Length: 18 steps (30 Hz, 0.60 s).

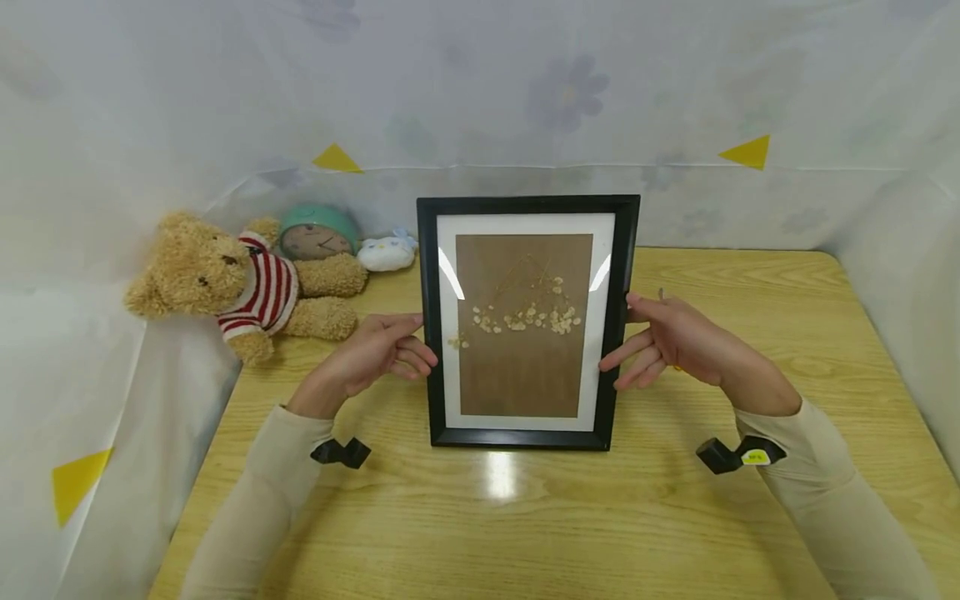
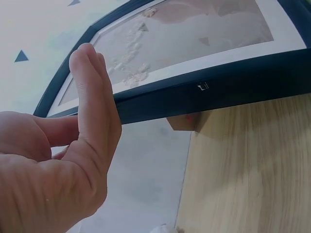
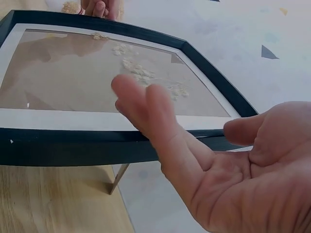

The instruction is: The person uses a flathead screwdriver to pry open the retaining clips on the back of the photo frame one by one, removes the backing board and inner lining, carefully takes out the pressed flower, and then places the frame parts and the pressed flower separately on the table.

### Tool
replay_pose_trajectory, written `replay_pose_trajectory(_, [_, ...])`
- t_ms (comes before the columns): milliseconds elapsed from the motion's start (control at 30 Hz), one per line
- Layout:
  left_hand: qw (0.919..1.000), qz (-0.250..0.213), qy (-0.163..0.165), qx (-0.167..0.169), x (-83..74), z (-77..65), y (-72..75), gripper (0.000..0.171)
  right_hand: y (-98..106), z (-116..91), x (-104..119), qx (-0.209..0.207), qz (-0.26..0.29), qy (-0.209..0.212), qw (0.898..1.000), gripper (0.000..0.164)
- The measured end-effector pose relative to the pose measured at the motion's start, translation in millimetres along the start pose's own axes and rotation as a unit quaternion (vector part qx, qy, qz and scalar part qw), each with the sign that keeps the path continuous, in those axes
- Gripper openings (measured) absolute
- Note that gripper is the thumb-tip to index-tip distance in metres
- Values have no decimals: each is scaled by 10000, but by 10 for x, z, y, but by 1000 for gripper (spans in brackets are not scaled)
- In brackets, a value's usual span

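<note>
A black picture frame (image 1: 528,438) stands upright, leaning slightly back, on the wooden table. Behind its glass, a white mat borders a brown panel with small dried pale flowers (image 1: 528,317). At the frame's left side is my left hand (image 1: 382,354), thumb at the edge and fingers fairly straight; in the left wrist view the fingers (image 2: 95,97) pass over the front edge. My right hand (image 1: 675,342) is at the opposite side, its fingers (image 3: 163,116) spread loosely across the border and its thumb near the edge. Beneath the frame, a support leg (image 3: 119,178) shows in the right wrist view.
A teddy bear (image 1: 262,287) in a red-striped shirt lies at the table's left side. Behind it are a green round clock (image 1: 318,233) and a small white plush (image 1: 387,252). A pale flowered curtain (image 1: 487,100) hangs along the back of the wooden table (image 1: 525,533).
</note>
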State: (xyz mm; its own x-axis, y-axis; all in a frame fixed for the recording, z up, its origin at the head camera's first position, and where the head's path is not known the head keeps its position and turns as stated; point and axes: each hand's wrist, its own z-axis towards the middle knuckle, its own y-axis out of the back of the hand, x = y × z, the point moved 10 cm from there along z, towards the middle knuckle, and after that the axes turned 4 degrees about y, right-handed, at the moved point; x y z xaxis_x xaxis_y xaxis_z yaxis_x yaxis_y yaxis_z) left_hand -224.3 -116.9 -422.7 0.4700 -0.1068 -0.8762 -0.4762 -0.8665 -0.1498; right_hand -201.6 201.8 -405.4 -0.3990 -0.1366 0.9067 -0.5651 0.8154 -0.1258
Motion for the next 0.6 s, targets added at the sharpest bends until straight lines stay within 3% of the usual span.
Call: replay_pose_trajectory(600, [9976, 368, -550, -217, -152, -123, -49, 53, -54, -137, 223, -294, -325, 625, 9971, 80])
